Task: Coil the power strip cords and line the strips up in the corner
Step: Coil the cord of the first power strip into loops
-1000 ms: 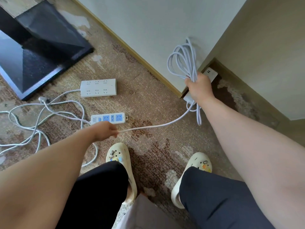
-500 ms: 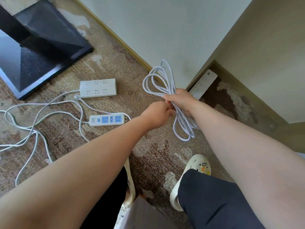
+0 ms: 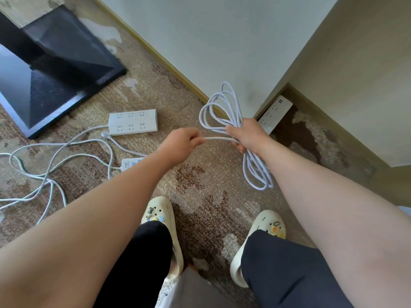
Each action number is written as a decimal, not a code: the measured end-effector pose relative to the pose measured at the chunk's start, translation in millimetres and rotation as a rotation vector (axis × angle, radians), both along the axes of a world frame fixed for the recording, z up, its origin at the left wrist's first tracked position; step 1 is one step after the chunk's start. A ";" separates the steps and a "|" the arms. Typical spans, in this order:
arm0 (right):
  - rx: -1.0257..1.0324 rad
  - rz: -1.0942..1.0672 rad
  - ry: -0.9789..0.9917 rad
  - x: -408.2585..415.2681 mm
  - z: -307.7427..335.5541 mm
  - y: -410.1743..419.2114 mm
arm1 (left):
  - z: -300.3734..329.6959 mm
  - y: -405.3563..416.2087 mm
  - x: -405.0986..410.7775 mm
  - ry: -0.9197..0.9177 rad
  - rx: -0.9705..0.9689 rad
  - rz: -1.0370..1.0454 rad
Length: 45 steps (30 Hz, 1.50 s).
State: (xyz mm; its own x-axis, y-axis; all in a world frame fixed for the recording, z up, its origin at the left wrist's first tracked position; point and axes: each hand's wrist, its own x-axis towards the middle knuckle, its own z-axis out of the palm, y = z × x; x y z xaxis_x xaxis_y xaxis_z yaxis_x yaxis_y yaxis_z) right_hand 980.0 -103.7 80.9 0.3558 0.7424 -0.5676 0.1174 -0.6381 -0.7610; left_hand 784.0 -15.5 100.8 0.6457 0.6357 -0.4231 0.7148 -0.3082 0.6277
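Worn brown carpet [image 3: 206, 196] underfoot. Right hand [image 3: 249, 135] grips a bundle of white cord [image 3: 224, 110], loops sticking out above and below the fist. Left hand [image 3: 181, 143] pinches its loose end just beside. Past the grip, one power strip [image 3: 274, 113] sits in the corner.

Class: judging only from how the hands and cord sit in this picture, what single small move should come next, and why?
Probably the left hand brings its pinched stretch of cord over to the right hand, adding a loop to the coil gripped there.
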 end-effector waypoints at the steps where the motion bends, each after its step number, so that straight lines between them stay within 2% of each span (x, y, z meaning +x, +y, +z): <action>1: 0.000 -0.005 -0.003 1.5 0.0 -1.4 | -0.2 8.6 -11.4 0.015 0.029 -0.008; 5: 0.045 -0.009 0.010 -0.3 4.8 1.5 | -1.1 29.3 -35.0 0.050 0.144 0.137; 8: 0.068 0.116 0.131 -8.2 10.3 5.8 | 4.3 29.6 -14.7 0.030 0.218 0.313; 10: 0.005 0.215 0.131 -13.8 8.0 4.2 | 12.5 27.8 4.2 -0.045 0.285 0.321; 12: -0.065 0.256 0.061 -14.9 2.5 1.2 | 16.2 26.9 13.7 -0.067 0.272 0.286; 17: -0.021 0.057 0.048 7.6 3.4 -5.0 | -11.0 20.6 -41.6 0.102 0.047 0.128; 23: 0.050 -0.231 0.011 23.3 3.3 -14.6 | -21.6 30.9 -113.7 0.190 0.063 0.204; 25: 0.057 -0.263 -0.005 19.3 3.1 -10.9 | -16.5 33.6 -101.4 0.150 0.000 0.302; 27: 0.052 -0.256 -0.005 14.4 4.5 -6.3 | -3.3 34.4 -68.8 0.020 -0.041 0.396; 31: 0.034 -0.273 0.126 4.1 5.4 -2.0 | 22.0 6.1 13.5 -0.179 -0.115 0.243; 33: 0.021 -0.255 0.166 1.2 4.5 -1.7 | 19.3 -15.6 35.9 -0.127 -0.106 0.199; 36: 0.026 -0.194 0.191 -2.3 2.1 -0.4 | 9.2 -34.1 42.5 0.077 0.018 0.022; 39: 0.000 -0.135 0.190 -6.5 1.5 2.6 | 2.1 -41.9 42.9 0.090 0.066 -0.067; 45: -0.057 -0.157 0.176 -4.4 -3.2 6.4 | -4.5 -40.0 45.2 -0.007 0.137 0.186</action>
